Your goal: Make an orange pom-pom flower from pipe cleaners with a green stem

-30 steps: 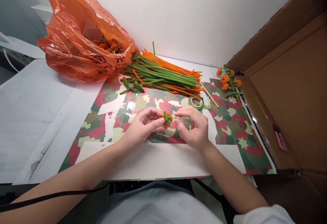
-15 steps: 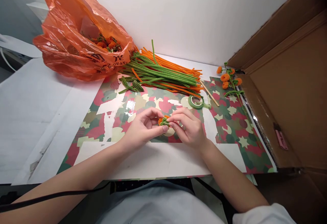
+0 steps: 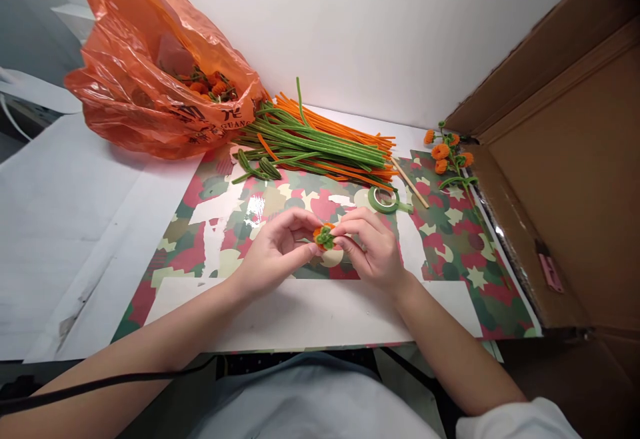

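Observation:
Between my two hands is a small pipe-cleaner flower point(image 3: 325, 237), orange at its edge with green loops in the middle facing me. My left hand point(image 3: 280, 242) pinches its left side between thumb and fingers. From the right, the thumb and fingertips of my right hand point(image 3: 370, 245) close on the other side of it. A roll of green tape point(image 3: 383, 200) lies just beyond my right hand. Behind it is a pile of green pipe cleaners point(image 3: 325, 142) with orange pipe cleaners point(image 3: 345, 129) alongside.
An orange plastic bag point(image 3: 160, 92) with orange flowers inside stands at the back left. A wooden stick point(image 3: 411, 183) lies right of the pile. A finished flower stem point(image 3: 443, 152) rests by the cardboard wall point(image 3: 575, 179). Bent green pieces point(image 3: 257, 167) lie in front of the bag.
The flower has turned, so its green middle now faces me more openly. My left thumb has drawn back slightly to the left; the right hand stays almost in place.

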Tool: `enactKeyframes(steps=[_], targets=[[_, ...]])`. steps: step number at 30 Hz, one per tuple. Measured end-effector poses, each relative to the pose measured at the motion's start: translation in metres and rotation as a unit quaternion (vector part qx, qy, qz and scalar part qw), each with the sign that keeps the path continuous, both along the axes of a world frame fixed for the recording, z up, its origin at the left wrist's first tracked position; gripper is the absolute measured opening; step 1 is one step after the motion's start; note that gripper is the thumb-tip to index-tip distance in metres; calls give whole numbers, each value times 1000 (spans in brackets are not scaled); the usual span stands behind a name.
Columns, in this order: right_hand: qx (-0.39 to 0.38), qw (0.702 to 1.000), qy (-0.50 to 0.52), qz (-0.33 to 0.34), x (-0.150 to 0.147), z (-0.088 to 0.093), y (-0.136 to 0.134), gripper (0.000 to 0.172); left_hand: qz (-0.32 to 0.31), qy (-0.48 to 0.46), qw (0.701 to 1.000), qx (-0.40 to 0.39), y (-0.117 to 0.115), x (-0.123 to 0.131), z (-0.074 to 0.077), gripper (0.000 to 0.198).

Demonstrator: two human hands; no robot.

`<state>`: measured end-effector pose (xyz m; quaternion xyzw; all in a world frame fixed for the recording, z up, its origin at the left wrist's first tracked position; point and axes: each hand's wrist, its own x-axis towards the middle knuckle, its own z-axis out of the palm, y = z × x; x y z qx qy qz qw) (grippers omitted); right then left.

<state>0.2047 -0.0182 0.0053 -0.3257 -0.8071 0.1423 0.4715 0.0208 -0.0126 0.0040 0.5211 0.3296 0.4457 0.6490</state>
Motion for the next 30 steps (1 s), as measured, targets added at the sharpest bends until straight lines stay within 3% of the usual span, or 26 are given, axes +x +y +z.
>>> enactKeyframes(steps=[4,12,19,30], targets=[[33,999,-3,-28,0,1,-2,12,80,75,990,88,-1,-5,1,7],[34,991,17,-128,-14,-9,-8,11,75,243,951,176,-2,2,1,11],[-3,988,40,-151,-25,-14,-12,10,127,292,906,279,-3,3,0,18],[-28,987,43,-155,-30,-15,-17,11,132,324,885,307,-5,5,-2,26]])
